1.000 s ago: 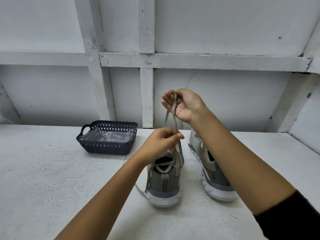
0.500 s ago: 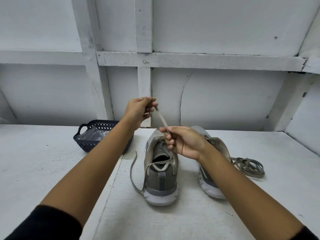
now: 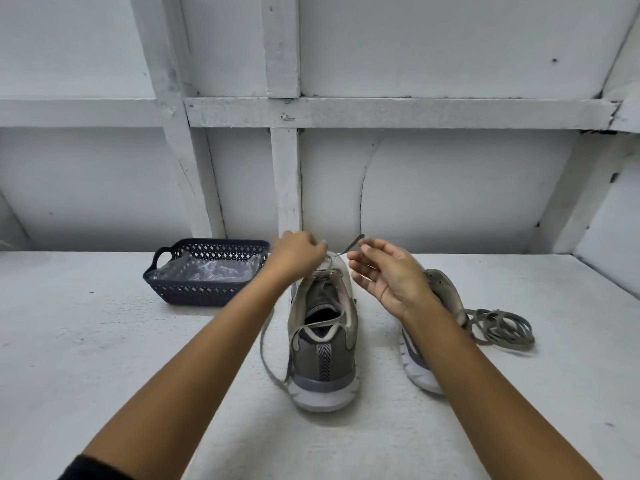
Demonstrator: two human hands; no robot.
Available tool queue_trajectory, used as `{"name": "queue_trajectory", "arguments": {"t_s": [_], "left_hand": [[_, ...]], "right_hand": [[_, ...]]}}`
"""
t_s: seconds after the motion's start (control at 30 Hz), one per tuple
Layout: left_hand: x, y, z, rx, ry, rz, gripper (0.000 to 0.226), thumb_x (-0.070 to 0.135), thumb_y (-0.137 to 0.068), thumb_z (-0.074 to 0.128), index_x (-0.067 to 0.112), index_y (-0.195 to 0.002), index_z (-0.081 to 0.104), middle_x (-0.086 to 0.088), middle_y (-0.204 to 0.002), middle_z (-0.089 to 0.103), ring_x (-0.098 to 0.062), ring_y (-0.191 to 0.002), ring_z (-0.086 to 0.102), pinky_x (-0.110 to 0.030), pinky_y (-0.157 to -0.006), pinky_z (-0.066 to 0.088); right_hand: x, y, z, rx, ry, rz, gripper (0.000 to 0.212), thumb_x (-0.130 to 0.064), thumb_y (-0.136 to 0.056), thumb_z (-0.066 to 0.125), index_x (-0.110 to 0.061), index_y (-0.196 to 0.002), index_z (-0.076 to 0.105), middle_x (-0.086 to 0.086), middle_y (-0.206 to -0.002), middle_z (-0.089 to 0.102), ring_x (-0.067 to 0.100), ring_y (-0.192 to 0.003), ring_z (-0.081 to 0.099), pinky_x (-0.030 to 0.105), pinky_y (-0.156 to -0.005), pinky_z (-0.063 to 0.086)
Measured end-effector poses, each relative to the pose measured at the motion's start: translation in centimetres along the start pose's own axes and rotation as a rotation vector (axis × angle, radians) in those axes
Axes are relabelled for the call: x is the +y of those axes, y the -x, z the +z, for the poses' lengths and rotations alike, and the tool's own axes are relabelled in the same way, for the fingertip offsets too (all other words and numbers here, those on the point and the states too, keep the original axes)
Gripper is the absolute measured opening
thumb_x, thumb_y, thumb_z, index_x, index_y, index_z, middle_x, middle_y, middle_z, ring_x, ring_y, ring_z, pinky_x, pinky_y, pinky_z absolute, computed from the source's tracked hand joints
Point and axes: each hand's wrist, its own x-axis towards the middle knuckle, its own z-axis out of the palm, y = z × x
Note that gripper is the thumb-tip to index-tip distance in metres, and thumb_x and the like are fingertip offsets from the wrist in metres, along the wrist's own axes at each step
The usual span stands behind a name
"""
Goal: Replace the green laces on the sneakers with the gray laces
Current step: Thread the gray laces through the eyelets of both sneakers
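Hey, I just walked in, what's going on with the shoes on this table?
A person is lacing the sneaker in the middle, which stands heel toward the camera. The left hand grips its lace over the front eyelets, and the right hand pinches the lace's free end. The second sneaker sits mostly behind the right forearm, with a loose bundle of laces beside it on the table. A dark basket stands to the left.

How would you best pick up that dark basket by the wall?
Grip the basket by the loop handle on its left end, coming from the left: the loop juts out open, while the left hand and a sneaker crowd its right end.
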Motion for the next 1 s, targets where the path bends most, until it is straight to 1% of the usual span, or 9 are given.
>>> {"name": "queue_trajectory", "arguments": {"t_s": [0.1, 0.17, 0.23, 0.3, 0.4, 0.47, 0.53, 0.8, 1.0], "left_hand": [[0.0, 1.2, 1.7, -0.057, -0.006, -0.018, 0.046, 0.048, -0.092, 0.041, 0.011, -0.078, 0.064, -0.024, -0.111, 0.059, -0.038, -0.11, 0.051, -0.043, -0.096, 0.044], [0.4, 1.9, 2.0, -0.101, 0.027, -0.017, 0.053, 0.052, -0.093, 0.042, 0.006, -0.087, 0.067, -0.025, -0.113, 0.06, -0.038, -0.112, 0.051, -0.039, -0.097, 0.041], [0.8, 2.6, 1.9, -0.137, 0.102, -0.012, 0.046, 0.044, -0.095, 0.045, 0.005, -0.094, 0.068, -0.021, -0.114, 0.063, -0.033, -0.113, 0.052, -0.035, -0.096, 0.037], [0.5, 2.6, 2.0, -0.177, 0.221, -0.059, 0.033, 0.039, -0.09, 0.05, 0.014, -0.072, 0.061, -0.02, -0.109, 0.065, -0.032, -0.11, 0.055, -0.035, -0.093, 0.04], [0.0, 2.4, 2.3, -0.203, 0.483, -0.163, 0.023, 0.036, -0.077, 0.056, 0.016, -0.065, 0.054, -0.017, -0.082, 0.066, -0.026, -0.078, 0.06, -0.034, -0.077, 0.049], [-0.4, 2.3, 2.4, -0.219, 0.645, -0.218, 0.026, 0.017, -0.086, 0.054, 0.013, -0.061, 0.052, -0.005, -0.057, 0.054, -0.018, -0.056, 0.049, -0.026, -0.059, 0.043], [-0.8, 2.4, 2.5, -0.231, 0.76, -0.274, 0.032, 0.006, -0.089, 0.051, 0.011, -0.057, 0.049, -0.002, -0.046, 0.047, -0.015, -0.047, 0.044, -0.022, -0.05, 0.038], [-1.4, 1.9, 3.6, -0.213, 1.057, -0.339, 0.024, -0.012, -0.083, 0.047, 0.008, -0.069, 0.049, -0.011, -0.067, 0.046, -0.021, -0.06, 0.046, -0.029, -0.059, 0.038], [-1.3, 2.0, 3.9, -0.196, 1.09, -0.31, 0.023, -0.013, -0.085, 0.045, 0.007, -0.073, 0.049, -0.001, -0.071, 0.047, -0.013, -0.061, 0.047, -0.019, -0.052, 0.04]], "right_hand": [[1.2, -0.7, 0.1, 0.137, -0.023, -0.007, 0.017, -0.007, -0.095, 0.05, -0.016, -0.083, 0.056, 0.0, -0.072, 0.061, 0.009, -0.065, 0.056, 0.022, -0.059, 0.047], [2.2, -0.9, 0.2, 0.191, 0.02, -0.001, 0.016, -0.008, -0.094, 0.053, -0.018, -0.082, 0.058, -0.003, -0.071, 0.054, 0.006, -0.064, 0.05, 0.019, -0.057, 0.04], [3.0, -1.1, 0.4, 0.216, 0.057, -0.007, 0.017, -0.006, -0.092, 0.054, -0.017, -0.081, 0.06, -0.003, -0.068, 0.05, 0.005, -0.061, 0.046, 0.018, -0.054, 0.037], [3.8, -1.3, 0.6, 0.224, 0.052, -0.022, 0.018, -0.003, -0.093, 0.053, -0.016, -0.081, 0.058, -0.001, -0.067, 0.049, 0.006, -0.059, 0.045, 0.018, -0.052, 0.037], [4.7, -1.7, 0.7, 0.262, 0.056, -0.054, 0.018, 0.001, -0.092, 0.053, -0.014, -0.081, 0.055, 0.002, -0.063, 0.051, 0.005, -0.051, 0.048, 0.014, -0.046, 0.042], [5.1, -2.2, 0.6, 0.282, 0.095, -0.091, 0.016, 0.002, -0.09, 0.054, -0.012, -0.082, 0.055, 0.004, -0.061, 0.052, 0.007, -0.05, 0.05, 0.014, -0.045, 0.042], [5.4, -2.5, 0.5, 0.285, 0.164, -0.121, 0.017, 0.001, -0.09, 0.056, -0.014, -0.08, 0.054, 0.005, -0.062, 0.054, 0.01, -0.053, 0.051, 0.015, -0.045, 0.043], [6.2, -3.4, 0.0, 0.254, 0.318, -0.219, 0.022, 0.002, -0.089, 0.058, -0.014, -0.074, 0.053, 0.005, -0.063, 0.056, -0.004, -0.043, 0.052, 0.011, -0.044, 0.042], [6.5, -3.7, -0.4, 0.244, 0.381, -0.242, 0.024, 0.004, -0.087, 0.059, -0.012, -0.071, 0.053, 0.004, -0.061, 0.057, 0.003, -0.049, 0.053, 0.013, -0.046, 0.042]]}}
